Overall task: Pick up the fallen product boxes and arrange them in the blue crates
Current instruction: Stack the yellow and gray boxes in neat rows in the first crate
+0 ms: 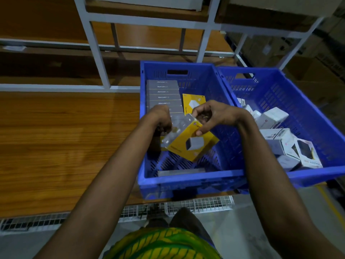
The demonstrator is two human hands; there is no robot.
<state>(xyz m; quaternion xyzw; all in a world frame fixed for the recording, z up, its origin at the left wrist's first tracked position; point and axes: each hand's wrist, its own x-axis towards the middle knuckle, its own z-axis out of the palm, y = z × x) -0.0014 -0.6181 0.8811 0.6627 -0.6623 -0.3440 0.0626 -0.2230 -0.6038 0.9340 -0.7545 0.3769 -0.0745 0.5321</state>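
Over the left blue crate (186,181) we record both hands on one yellow box (192,144). Right hand (211,116): thumb pressed on the yellow face, fingers curled over the box's upper edge. Left hand (161,118): fingers curled at the box's grey left end. It appears to grip there, though blur and its own knuckles hide the contact. The box is tilted and held clear of the crate floor, between the two hands and just below them.

Behind the hands, a second yellow box (193,103) stands upright beside a row of grey boxes (164,96) packed on edge along the crate's left wall. The near end of the row is hidden by the left hand. A flat grey box (181,171) lies against the near wall, dim and hard to make out.

The right blue crate (317,174) stands just beside the first and holds jumbled white boxes (280,139); we cannot read their print. The left crate sits on a wooden shelf (65,137) under a white rack frame (97,53).
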